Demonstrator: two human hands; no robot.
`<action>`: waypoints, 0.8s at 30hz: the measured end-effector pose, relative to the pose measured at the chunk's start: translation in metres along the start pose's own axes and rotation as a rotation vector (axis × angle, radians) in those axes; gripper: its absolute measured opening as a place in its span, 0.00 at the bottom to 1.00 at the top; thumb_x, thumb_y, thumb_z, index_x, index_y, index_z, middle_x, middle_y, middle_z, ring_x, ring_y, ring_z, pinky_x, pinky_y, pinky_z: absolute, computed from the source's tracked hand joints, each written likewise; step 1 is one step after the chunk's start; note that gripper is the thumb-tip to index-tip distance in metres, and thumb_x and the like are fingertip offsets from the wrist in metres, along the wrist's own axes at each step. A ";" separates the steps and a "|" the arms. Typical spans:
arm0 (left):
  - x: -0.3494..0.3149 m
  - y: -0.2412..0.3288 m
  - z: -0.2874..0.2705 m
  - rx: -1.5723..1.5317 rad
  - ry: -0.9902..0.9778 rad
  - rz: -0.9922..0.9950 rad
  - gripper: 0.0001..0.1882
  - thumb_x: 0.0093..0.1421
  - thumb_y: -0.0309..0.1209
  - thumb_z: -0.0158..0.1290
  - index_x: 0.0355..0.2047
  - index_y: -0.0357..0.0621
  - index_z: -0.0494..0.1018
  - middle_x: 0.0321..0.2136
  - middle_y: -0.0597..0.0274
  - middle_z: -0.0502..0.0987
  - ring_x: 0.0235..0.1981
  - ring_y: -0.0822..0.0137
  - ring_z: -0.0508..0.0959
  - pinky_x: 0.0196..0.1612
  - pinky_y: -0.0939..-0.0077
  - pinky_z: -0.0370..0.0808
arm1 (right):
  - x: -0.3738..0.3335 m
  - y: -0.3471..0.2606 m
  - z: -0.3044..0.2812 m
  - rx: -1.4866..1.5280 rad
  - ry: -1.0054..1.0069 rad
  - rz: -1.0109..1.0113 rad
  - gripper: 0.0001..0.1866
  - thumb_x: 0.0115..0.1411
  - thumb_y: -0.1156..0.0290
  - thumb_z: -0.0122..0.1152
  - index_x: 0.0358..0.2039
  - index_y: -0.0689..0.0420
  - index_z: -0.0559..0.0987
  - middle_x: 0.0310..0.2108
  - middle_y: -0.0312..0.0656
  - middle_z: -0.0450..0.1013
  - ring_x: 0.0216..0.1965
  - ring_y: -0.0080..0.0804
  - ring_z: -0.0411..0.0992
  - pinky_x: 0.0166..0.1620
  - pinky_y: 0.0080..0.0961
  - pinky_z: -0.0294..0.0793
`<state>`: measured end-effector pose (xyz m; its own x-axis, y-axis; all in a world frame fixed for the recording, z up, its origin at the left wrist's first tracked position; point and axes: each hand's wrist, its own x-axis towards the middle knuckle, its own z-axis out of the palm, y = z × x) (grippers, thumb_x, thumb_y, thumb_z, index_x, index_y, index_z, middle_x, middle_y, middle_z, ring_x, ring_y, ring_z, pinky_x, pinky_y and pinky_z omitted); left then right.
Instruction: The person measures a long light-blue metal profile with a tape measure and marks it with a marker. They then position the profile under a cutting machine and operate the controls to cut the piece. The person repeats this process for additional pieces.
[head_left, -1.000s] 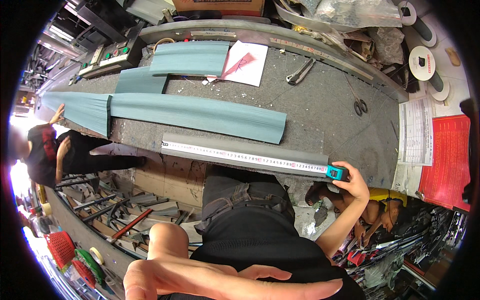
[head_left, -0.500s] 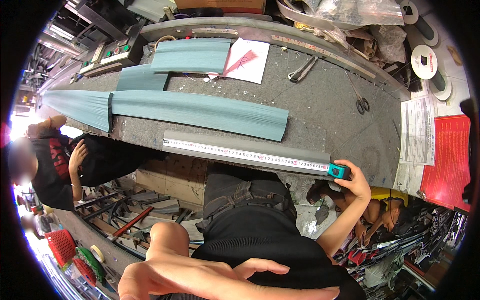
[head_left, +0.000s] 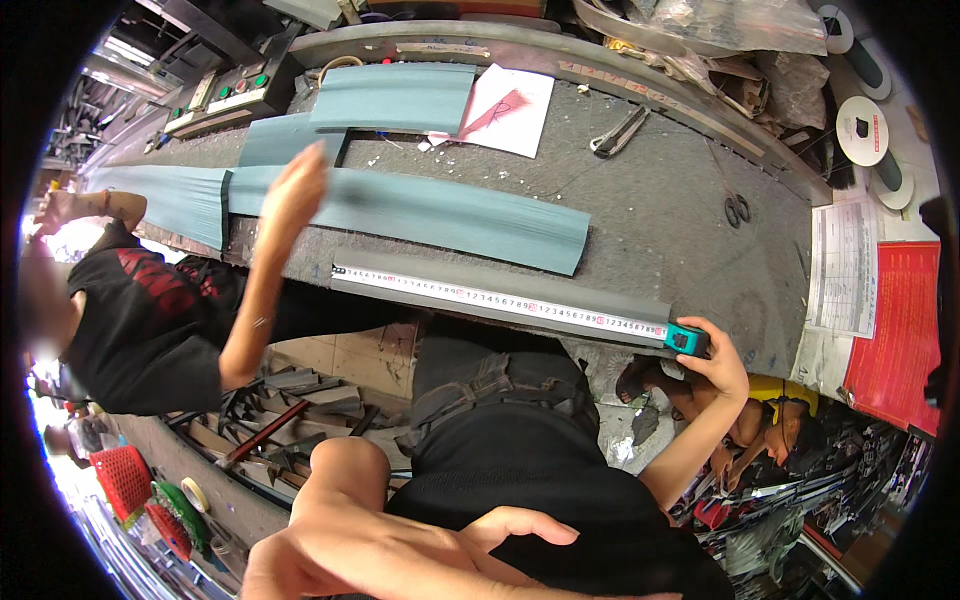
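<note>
My right hand [head_left: 722, 362] grips a teal tape measure [head_left: 686, 338] at the right end of a grey strip [head_left: 560, 290]. The tape's white blade [head_left: 500, 299] is pulled out and lies along that strip, near the table's front edge. The blade's far end rests by the strip's left end. Close to the camera, my left hand [head_left: 400, 550] is held in front of my body, thumb and fingers stretched out and apart, holding nothing. Its lower part is cut off by the frame edge. Beyond the grey strip lies a long blue-green strip [head_left: 450, 217].
A co-worker's hand [head_left: 297, 185] reaches over the blue-green strips from the left. A utility knife [head_left: 620, 132], scissors [head_left: 737, 209] and a marked white sheet [head_left: 520, 115] lie on the grey table [head_left: 660, 230]. Another person [head_left: 785, 430] crouches low at the right.
The co-worker at left has leaned in and stretched an arm over the blue-green strips. The view has shifted slightly. My right hand keeps hold of the tape measure; my left hand stays stretched out.
</note>
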<state>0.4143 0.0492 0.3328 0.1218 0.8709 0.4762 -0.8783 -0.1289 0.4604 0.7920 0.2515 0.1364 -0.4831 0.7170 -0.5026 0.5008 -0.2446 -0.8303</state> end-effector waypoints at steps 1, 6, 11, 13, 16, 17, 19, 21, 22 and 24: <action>-0.002 0.001 -0.007 -0.005 -0.016 -0.051 0.46 0.65 0.66 0.29 0.70 0.40 0.49 0.62 0.26 0.60 0.63 0.35 0.63 0.66 0.36 0.42 | 0.001 0.001 0.000 0.011 -0.009 0.005 0.31 0.44 0.82 0.70 0.53 0.59 0.76 0.48 0.36 0.73 0.49 0.25 0.70 0.54 0.24 0.68; -0.030 -0.012 -0.067 0.342 0.366 -0.384 0.50 0.62 0.67 0.40 0.63 0.28 0.55 0.56 0.42 0.65 0.59 0.49 0.65 0.63 0.54 0.55 | 0.001 0.005 -0.002 -0.038 -0.007 -0.043 0.31 0.44 0.82 0.69 0.52 0.60 0.75 0.50 0.37 0.73 0.52 0.26 0.70 0.58 0.26 0.66; -0.097 -0.061 -0.166 1.396 1.056 -0.568 0.20 0.68 0.42 0.48 0.43 0.32 0.72 0.47 0.46 0.73 0.42 0.60 0.76 0.47 0.66 0.71 | 0.001 0.008 -0.002 -0.005 -0.012 -0.011 0.33 0.44 0.78 0.71 0.54 0.61 0.74 0.50 0.38 0.72 0.53 0.27 0.68 0.60 0.26 0.63; -0.130 -0.072 -0.199 1.657 1.325 -0.294 0.18 0.65 0.32 0.54 0.50 0.37 0.64 0.42 0.53 0.66 0.40 0.59 0.66 0.50 0.65 0.65 | 0.002 0.008 -0.002 -0.019 -0.011 -0.025 0.33 0.44 0.79 0.71 0.53 0.61 0.74 0.50 0.37 0.71 0.53 0.28 0.68 0.60 0.26 0.63; -0.161 -0.061 -0.242 2.316 1.246 -0.060 0.22 0.65 0.37 0.54 0.51 0.32 0.64 0.49 0.41 0.63 0.53 0.46 0.63 0.57 0.56 0.62 | 0.003 0.007 -0.002 -0.025 -0.009 -0.028 0.33 0.44 0.80 0.71 0.54 0.62 0.74 0.50 0.37 0.71 0.53 0.27 0.69 0.59 0.25 0.64; -0.165 -0.055 -0.255 2.391 1.306 -0.123 0.24 0.65 0.39 0.54 0.51 0.30 0.64 0.50 0.40 0.63 0.54 0.44 0.63 0.57 0.55 0.61 | 0.003 0.006 -0.002 -0.013 -0.017 -0.022 0.33 0.44 0.80 0.71 0.54 0.62 0.74 0.50 0.37 0.71 0.53 0.27 0.69 0.59 0.25 0.64; -0.171 -0.043 -0.277 2.490 1.440 -0.218 0.28 0.66 0.43 0.53 0.51 0.27 0.62 0.50 0.37 0.63 0.55 0.41 0.64 0.59 0.52 0.61 | 0.003 0.006 -0.003 -0.008 -0.027 -0.011 0.33 0.44 0.81 0.71 0.54 0.62 0.74 0.49 0.36 0.71 0.53 0.27 0.68 0.59 0.25 0.64; -0.180 -0.025 -0.287 2.197 1.407 -0.388 0.31 0.66 0.46 0.52 0.51 0.25 0.62 0.50 0.35 0.63 0.55 0.39 0.64 0.59 0.51 0.61 | 0.003 0.006 -0.003 -0.018 -0.031 -0.025 0.33 0.44 0.81 0.71 0.54 0.62 0.74 0.49 0.36 0.71 0.53 0.27 0.68 0.59 0.25 0.64; -0.184 -0.019 -0.291 2.064 1.381 -0.408 0.32 0.66 0.47 0.52 0.50 0.24 0.62 0.50 0.35 0.62 0.55 0.38 0.65 0.59 0.51 0.61 | 0.003 0.006 -0.003 -0.010 -0.028 -0.010 0.33 0.44 0.82 0.71 0.54 0.61 0.74 0.48 0.36 0.72 0.52 0.26 0.69 0.59 0.25 0.65; -0.190 -0.015 -0.297 2.084 1.380 -0.333 0.32 0.64 0.49 0.55 0.49 0.27 0.65 0.50 0.37 0.64 0.54 0.40 0.67 0.58 0.52 0.63 | 0.003 0.007 -0.003 -0.004 -0.036 -0.054 0.33 0.43 0.84 0.71 0.53 0.60 0.75 0.47 0.36 0.73 0.51 0.25 0.69 0.57 0.24 0.66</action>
<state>0.2668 0.0259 0.0131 -0.8400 0.5190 0.1586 0.5084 0.6506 0.5641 0.7961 0.2542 0.1299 -0.5348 0.7054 -0.4651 0.4758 -0.2035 -0.8557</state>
